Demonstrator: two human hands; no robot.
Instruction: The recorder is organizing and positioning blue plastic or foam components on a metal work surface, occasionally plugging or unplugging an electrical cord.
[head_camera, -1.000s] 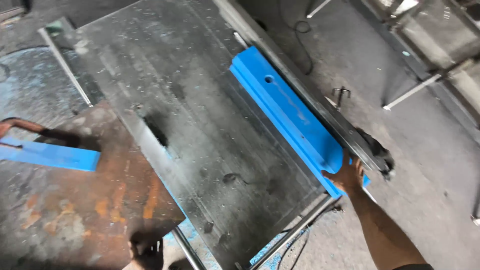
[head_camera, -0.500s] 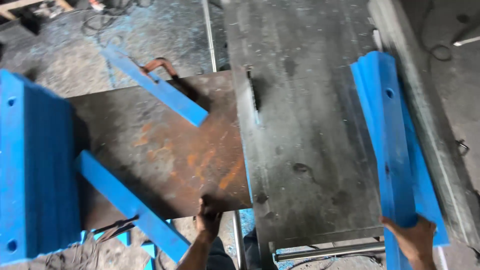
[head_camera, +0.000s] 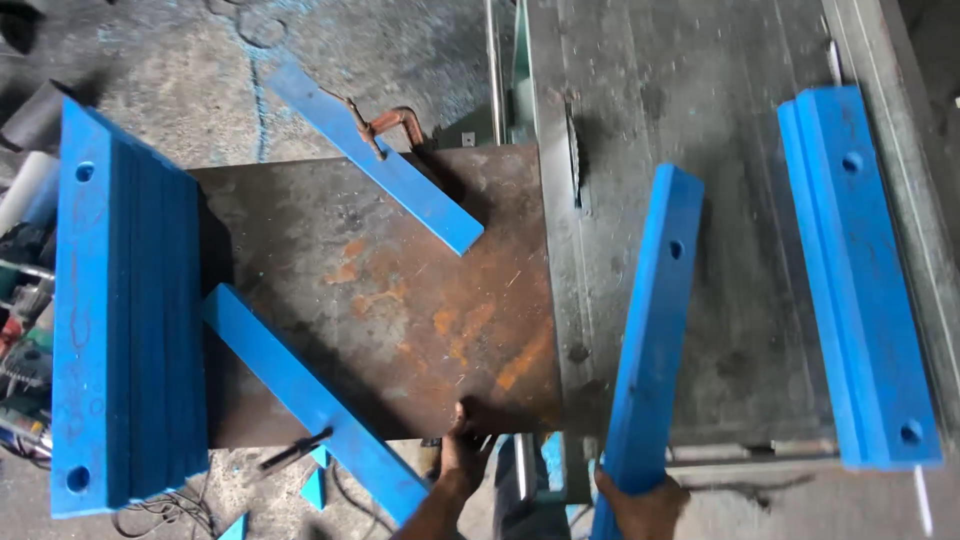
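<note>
Right hand (head_camera: 640, 500) has lifted one blue bar (head_camera: 650, 320).

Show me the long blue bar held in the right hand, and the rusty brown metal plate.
long blue bar (head_camera: 655, 330), head view, middle of its face.
rusty brown metal plate (head_camera: 400, 300), head view, bare centre.

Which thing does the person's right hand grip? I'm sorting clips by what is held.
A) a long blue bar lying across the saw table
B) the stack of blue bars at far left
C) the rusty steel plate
A: the right hand clasps the near end of the blue bar, which lies on the grey saw table.
</note>
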